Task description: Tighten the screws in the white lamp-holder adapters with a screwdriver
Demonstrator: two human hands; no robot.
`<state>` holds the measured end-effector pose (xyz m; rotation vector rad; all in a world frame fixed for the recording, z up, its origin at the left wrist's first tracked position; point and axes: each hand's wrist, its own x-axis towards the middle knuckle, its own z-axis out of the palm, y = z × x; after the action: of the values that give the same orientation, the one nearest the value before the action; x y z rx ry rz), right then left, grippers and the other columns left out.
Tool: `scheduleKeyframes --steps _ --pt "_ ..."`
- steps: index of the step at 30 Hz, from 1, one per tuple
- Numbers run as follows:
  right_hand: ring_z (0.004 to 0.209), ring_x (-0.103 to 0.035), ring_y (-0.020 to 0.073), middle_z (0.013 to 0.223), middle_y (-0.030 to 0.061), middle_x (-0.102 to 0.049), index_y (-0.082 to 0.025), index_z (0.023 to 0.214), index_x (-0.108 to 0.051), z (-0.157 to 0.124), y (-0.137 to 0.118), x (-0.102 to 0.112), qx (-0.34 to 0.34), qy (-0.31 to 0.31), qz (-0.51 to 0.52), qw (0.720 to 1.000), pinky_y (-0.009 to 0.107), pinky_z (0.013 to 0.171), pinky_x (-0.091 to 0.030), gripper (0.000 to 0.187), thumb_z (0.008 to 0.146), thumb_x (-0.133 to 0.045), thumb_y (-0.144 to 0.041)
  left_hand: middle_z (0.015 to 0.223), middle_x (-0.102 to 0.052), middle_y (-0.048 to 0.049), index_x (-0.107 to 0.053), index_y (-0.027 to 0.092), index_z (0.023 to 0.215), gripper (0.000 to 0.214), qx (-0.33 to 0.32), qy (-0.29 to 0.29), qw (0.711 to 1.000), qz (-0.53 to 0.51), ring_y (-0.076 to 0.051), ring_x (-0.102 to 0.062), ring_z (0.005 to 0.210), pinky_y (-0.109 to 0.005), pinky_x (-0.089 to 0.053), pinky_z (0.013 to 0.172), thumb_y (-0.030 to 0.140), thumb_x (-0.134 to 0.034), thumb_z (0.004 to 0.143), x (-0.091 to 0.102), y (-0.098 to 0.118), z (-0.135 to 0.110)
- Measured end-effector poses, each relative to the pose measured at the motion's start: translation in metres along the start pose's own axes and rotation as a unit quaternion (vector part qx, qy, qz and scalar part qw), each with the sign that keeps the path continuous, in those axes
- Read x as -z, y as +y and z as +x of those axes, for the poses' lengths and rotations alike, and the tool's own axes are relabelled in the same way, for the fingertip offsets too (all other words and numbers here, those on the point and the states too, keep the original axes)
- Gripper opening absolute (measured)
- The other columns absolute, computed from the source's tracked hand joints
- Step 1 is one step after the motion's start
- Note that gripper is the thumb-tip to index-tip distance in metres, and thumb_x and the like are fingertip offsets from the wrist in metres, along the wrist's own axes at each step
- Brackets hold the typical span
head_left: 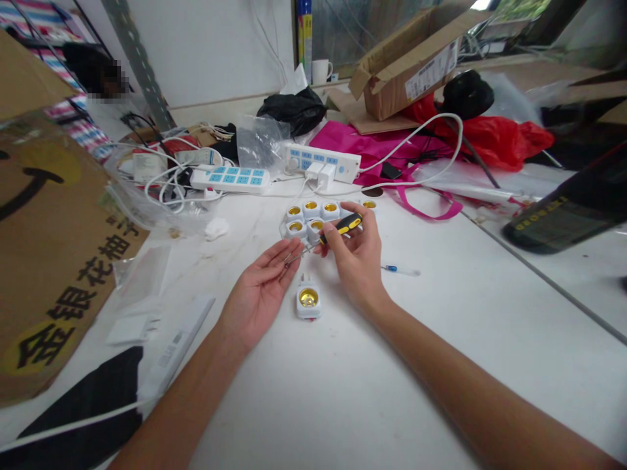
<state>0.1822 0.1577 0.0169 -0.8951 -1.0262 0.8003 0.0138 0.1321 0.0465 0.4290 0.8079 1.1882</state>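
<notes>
A yellow-and-black screwdriver (349,226) lies in the fingers of my right hand (360,258), its thin shaft slanting down to the left. My left hand (259,290) is palm up with its fingers stretched out, and the shaft's tip reaches over them. Small dark bits seem to lie at the tip, too small to name. On the table just below and between the hands sits a white plug-in lamp holder (308,301) with a gold-coloured threaded socket, its prongs pointing away from me. Several similar lamp holders (295,228) stand grouped behind, partly hidden by my right hand.
Two white power strips (230,177) (321,161) and tangled cables lie farther back. A blue-tipped clear tool (400,269) rests right of my right hand. A large cardboard box (59,248) stands at left, an opened carton (416,72) at the back, a black object (563,209) at right.
</notes>
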Motion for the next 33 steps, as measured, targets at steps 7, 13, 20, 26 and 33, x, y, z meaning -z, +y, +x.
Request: scheduleKeyframes --steps 7,13,20,26,33 --pt "0.062 -0.070 0.0176 0.103 0.0003 -0.069 -0.035 0.127 -0.052 0.003 0.004 0.003 0.010 0.006 -0.013 1.000 0.038 0.060 -0.063 0.046 0.095 -0.082 -0.049 0.132 -0.084 -0.0175 -0.085 0.010 0.111 0.029 -0.025 -0.027 0.998 0.055 -0.025 -0.079 0.130 -0.030 -0.060 0.120 -0.007 -0.068 0.093 0.007 -0.007 0.004" --pt "0.064 -0.072 0.0188 0.103 0.0004 -0.070 -0.035 0.127 -0.050 0.003 0.004 0.003 0.015 0.007 -0.012 1.000 0.038 0.060 -0.062 0.047 0.096 -0.082 -0.050 0.127 -0.086 -0.0170 -0.086 0.010 0.110 0.019 -0.069 -0.035 0.989 0.122 -0.021 -0.082 0.120 -0.026 -0.062 0.112 0.002 -0.077 0.095 0.013 -0.010 0.007" --pt "0.065 -0.074 0.0218 0.101 0.0009 -0.070 -0.035 0.127 -0.051 0.002 0.000 0.002 0.018 0.013 -0.006 1.000 0.041 0.060 -0.063 0.052 0.092 -0.084 -0.054 0.109 -0.090 -0.0147 -0.082 0.013 0.102 0.014 -0.109 -0.006 0.973 0.205 -0.021 -0.086 0.109 -0.025 -0.065 0.101 0.008 -0.087 0.090 0.015 -0.006 0.008" --pt "0.062 -0.074 0.0193 0.097 -0.0009 -0.069 -0.033 0.125 -0.052 0.003 0.000 0.000 0.025 0.013 0.024 0.999 0.038 0.057 -0.059 0.051 0.091 -0.086 -0.051 0.094 -0.090 -0.0153 -0.077 0.014 0.093 0.017 -0.123 0.007 0.965 0.233 -0.023 -0.088 0.088 -0.028 -0.069 0.084 0.019 -0.092 0.088 0.016 -0.004 0.007" --pt "0.060 -0.072 0.0167 0.100 -0.0001 -0.070 -0.034 0.127 -0.052 0.003 0.004 0.000 0.022 0.017 0.017 0.999 0.035 0.055 -0.060 0.054 0.091 -0.087 -0.055 0.080 -0.086 -0.0081 -0.076 0.015 0.087 0.040 -0.141 -0.010 0.952 0.271 -0.016 -0.079 0.060 -0.024 -0.064 0.060 0.044 -0.101 0.076 0.022 -0.005 0.010"
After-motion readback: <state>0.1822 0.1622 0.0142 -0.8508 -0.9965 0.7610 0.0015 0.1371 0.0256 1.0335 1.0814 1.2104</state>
